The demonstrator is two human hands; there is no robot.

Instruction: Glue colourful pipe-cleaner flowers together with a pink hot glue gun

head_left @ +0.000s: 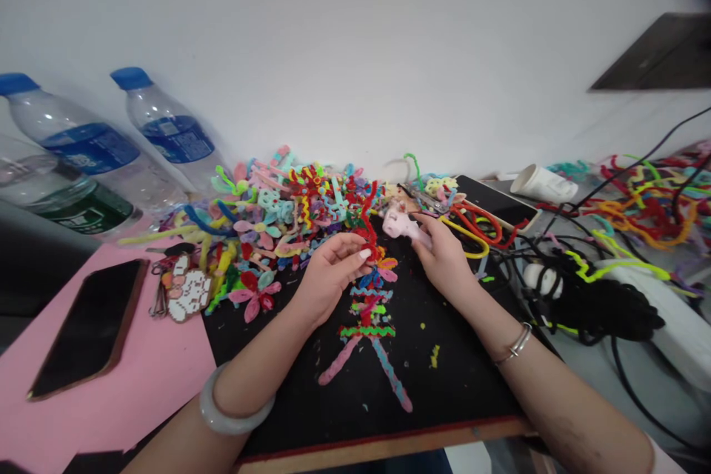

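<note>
A pipe-cleaner figure (369, 315) in many colours lies on the black mat (461, 378), its pink and purple legs pointing toward me. My left hand (330, 274) pinches a red fuzzy stem (368, 233) at the figure's top, fingers closed. My right hand (441, 255) grips a small pink glue gun (403, 226), its nozzle aimed left at the red stem. A pale bangle circles my left wrist and a silver bracelet my right.
A heap of coloured pipe-cleaner shapes (278, 207) fills the back of the mat. Plastic bottles (167, 129) lie at left. A phone (89, 326) rests on pink paper, scissors (167, 249) beside it. Cables, a paper cup (541, 183) and more stems (644, 211) crowd the right.
</note>
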